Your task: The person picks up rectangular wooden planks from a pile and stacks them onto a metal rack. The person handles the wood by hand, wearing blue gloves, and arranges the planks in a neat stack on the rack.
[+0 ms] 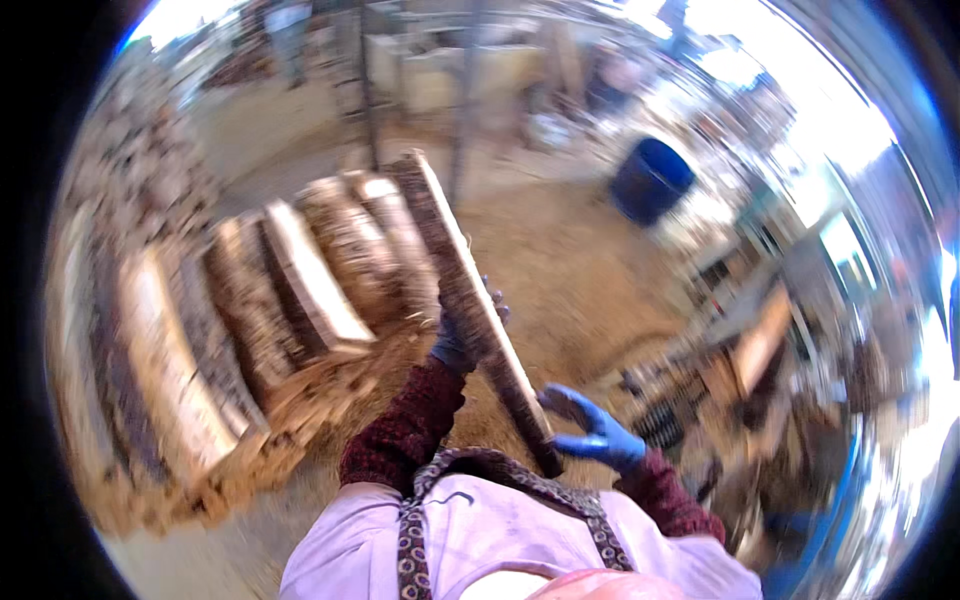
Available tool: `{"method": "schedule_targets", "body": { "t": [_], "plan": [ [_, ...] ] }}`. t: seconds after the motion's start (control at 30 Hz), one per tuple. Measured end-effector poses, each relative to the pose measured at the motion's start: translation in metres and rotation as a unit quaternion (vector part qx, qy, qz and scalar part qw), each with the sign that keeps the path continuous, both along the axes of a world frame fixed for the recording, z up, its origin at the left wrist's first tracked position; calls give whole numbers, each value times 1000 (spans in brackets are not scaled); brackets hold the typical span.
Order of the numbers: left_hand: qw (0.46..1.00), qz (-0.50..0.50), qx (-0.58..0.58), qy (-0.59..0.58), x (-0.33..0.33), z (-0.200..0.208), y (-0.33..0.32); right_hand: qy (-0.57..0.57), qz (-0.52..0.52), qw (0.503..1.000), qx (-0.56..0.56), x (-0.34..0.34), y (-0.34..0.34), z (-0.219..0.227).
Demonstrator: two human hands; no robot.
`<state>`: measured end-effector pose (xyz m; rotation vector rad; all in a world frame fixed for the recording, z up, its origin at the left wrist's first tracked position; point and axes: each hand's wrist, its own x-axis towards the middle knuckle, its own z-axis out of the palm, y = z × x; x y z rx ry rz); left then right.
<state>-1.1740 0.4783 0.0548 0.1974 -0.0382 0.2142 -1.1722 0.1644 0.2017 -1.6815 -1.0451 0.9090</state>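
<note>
A long split log (455,265) with dark bark and a pale cut edge stands tilted in front of me, its upper end leaning left and its lower end near my apron. My left hand (452,345), in a blue glove, is wrapped round its middle from the left; the log partly covers that hand. Close beside the lower end is my right hand (600,435), also blue-gloved, with thumb and fingers spread apart. Its fingertips come near the log's edge; whether they touch it I cannot tell.
Several bark-covered logs (180,370) lie side by side at left, with a heap of wood pieces (140,170) behind. A dark blue barrel (650,185) stands on the sawdust-covered floor (570,250). At right, a piece of wood (763,340) lies among blurred clutter. Thin upright poles (466,110) rise ahead.
</note>
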Motion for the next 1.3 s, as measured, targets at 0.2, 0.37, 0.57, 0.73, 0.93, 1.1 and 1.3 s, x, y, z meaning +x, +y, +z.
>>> {"method": "schedule_targets", "body": {
  "t": [0.2,0.37,0.57,0.73,0.93,1.1,1.3],
  "plan": [
    [922,-319,128,-180,114,95,-275,-49,-392,893,214,17,-170,-59],
    [891,-98,393,-204,77,190,-348,-3,-517,814,265,87,-310,-20],
    [874,-99,475,-2,26,43,-251,-62,-612,785,77,336,-389,-13],
    [864,21,354,357,-167,-33,-115,-425,-539,642,-341,402,-316,-51],
    [759,295,220,537,-285,-68,-3,-545,-348,753,128,220,-78,-12],
    [699,222,369,571,-314,-125,93,-115,57,984,123,29,221,-96],
    [489,247,675,494,-242,-64,121,-72,118,986,-93,-70,451,-109]
  ]
}}
